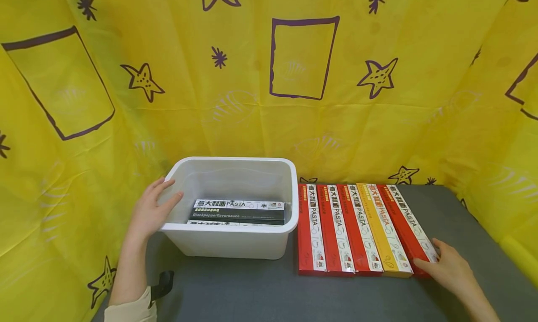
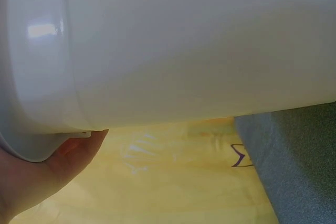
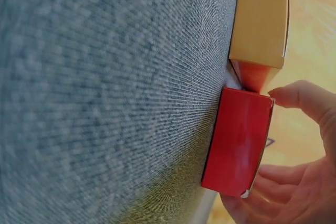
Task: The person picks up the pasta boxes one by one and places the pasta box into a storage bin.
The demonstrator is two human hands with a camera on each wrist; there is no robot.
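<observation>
Your left forearm angles up and forward, and there's your left hand at the end of it, left fingers loose and straight, left thumb parted from them! Across to your right forearm, slanting inward, and your right hand grips, right thumb opposite the bent right fingers!

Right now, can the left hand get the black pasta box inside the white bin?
Probably yes: the left hand is right at the rim of the white bin, which has no lid, and the black pasta box shows inside. It would likely need to reach down.
</observation>
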